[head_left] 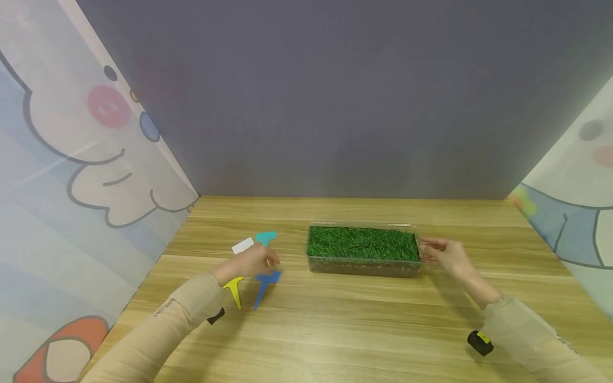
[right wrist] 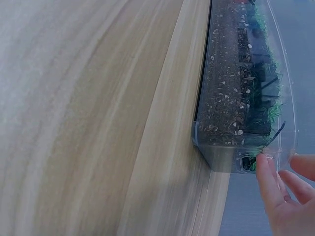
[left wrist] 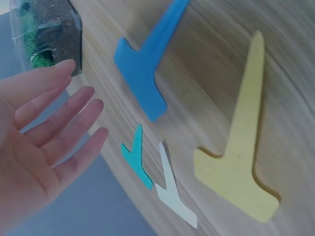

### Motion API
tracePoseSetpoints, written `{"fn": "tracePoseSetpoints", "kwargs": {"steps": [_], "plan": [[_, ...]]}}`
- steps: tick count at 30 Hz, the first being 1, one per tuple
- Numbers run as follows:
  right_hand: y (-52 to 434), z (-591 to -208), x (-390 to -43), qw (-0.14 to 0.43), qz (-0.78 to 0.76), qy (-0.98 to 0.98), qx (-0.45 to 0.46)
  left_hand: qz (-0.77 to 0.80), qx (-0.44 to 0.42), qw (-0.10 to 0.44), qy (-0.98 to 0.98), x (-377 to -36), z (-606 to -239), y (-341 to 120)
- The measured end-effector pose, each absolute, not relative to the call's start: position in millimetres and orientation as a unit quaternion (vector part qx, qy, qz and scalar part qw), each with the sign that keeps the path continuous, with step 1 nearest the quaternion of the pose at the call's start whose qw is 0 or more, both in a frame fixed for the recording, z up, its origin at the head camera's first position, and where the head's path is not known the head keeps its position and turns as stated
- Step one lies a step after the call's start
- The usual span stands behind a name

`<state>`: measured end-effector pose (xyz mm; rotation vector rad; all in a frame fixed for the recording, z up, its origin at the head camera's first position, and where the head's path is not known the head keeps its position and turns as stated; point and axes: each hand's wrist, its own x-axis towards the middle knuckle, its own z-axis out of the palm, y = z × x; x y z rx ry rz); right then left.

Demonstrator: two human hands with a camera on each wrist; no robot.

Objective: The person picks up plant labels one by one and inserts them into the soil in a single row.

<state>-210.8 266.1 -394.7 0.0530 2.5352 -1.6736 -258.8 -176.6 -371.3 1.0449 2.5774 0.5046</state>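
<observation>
The step in hand seems to be an early one: the clear planter (head_left: pixel 365 268) appears to be steadied at its right end, while the tags lie flat on the table (head_left: pixel 335 330) to its left. The planter, filled with soil (right wrist: pixel 224 93) and topped by green grass (head_left: pixel 364 242), is set right of centre toward the far side.

The left hand (head_left: pixel 256 259) is held loosely spread over the tags, with nothing in its grasp. Near it, the blue tag (head_left: pixel 265 287) and yellow tag (head_left: pixel 234 290) are laid on the near side, the teal tag (head_left: pixel 265 238) and white tag (head_left: pixel 242 245) on the far side. For a tag to be picked up, a fine pinch on its flat head would be called for — a thin edge, probably awkward to get under.

By the right hand (head_left: pixel 447 256) the planter's right end is met with the fingertips; whether the rim is pinched or merely touched cannot be told.

In the head view the teal and white tags are partly covered by the left hand. In the left wrist view the blue tip is cut off, and only a corner of the planter is shown — blurred.
</observation>
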Motion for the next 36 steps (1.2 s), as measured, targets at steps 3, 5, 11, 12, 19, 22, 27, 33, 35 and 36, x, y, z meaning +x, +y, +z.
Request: {"fn": "tracePoseSetpoints", "kwargs": {"steps": [3,5,11,12,19,22,27,33,35,36], "plan": [[267.9,-397.5,-211.9,0.049,-0.549,0.834,0.016,0.14,0.355,0.159,0.911,-257.3,-372.6,-178.2],[270.4,-400.1,-212.9,0.049,-0.555,0.83,0.014,0.119,0.34,0.163,0.918,-256.2,-373.6,-178.4],[271.7,-400.0,-213.1,0.052,-0.562,0.826,0.012,0.094,0.301,0.171,0.934,-253.3,-376.0,-176.3],[270.5,-398.8,-212.7,0.052,-0.556,0.829,0.012,0.091,0.298,0.171,0.935,-252.9,-376.3,-176.3],[271.6,-401.0,-213.9,0.053,-0.562,0.825,0.011,0.099,0.314,0.18,0.927,-252.7,-381.8,-176.5],[270.0,-399.0,-212.9,0.057,-0.556,0.829,0.011,0.093,0.311,0.187,0.927,-253.6,-385.3,-176.2],[267.0,-396.3,-211.4,0.06,-0.548,0.834,0.018,0.075,0.323,0.179,0.927,-254.8,-389.4,-176.1],[268.0,-398.1,-212.2,0.056,-0.55,0.833,0.014,0.054,0.345,0.16,0.923,-255.1,-395.0,-177.8],[268.2,-398.3,-212.3,0.056,-0.55,0.833,0.014,0.056,0.348,0.157,0.922,-254.3,-395.6,-178.1],[268.3,-398.6,-212.5,0.057,-0.551,0.832,0.015,0.059,0.349,0.157,0.922,-254.0,-396.1,-178.2]]}}
